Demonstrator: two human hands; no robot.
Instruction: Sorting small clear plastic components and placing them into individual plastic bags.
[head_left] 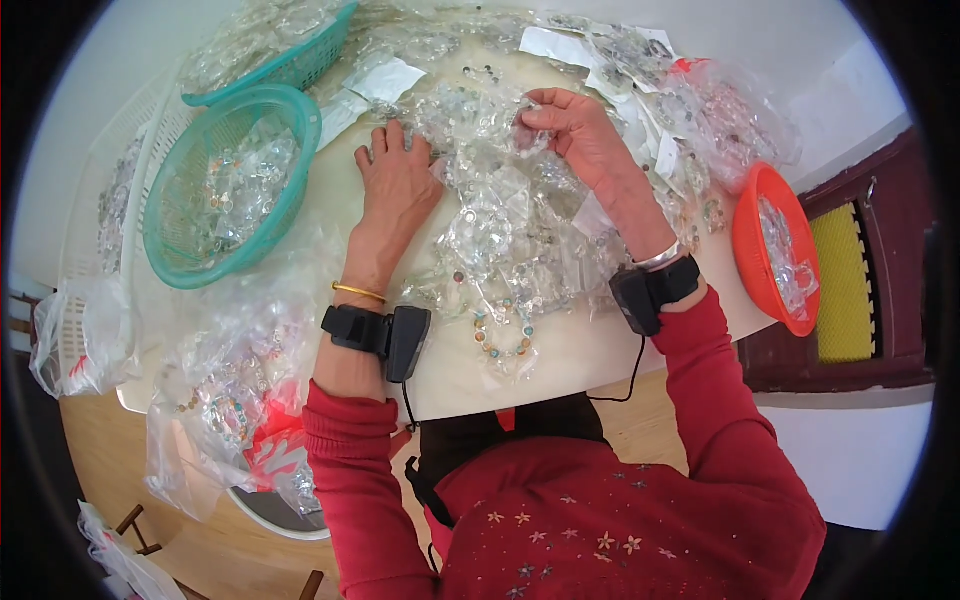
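Head view | teal basket [300, 115] left | orange basket [748, 250] right | clear packets [490, 215] between

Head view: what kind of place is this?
Likely a home or small-workshop packing table. The white table is heaped with small clear bags of bead bracelets, sorted into a teal basket and an orange basket. The left hand rests flat; the right hand pinches a bag.

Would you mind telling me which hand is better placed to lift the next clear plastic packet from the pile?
Probably the right hand: its fingertips already pinch a clear plastic packet, while the left hand lies flat.
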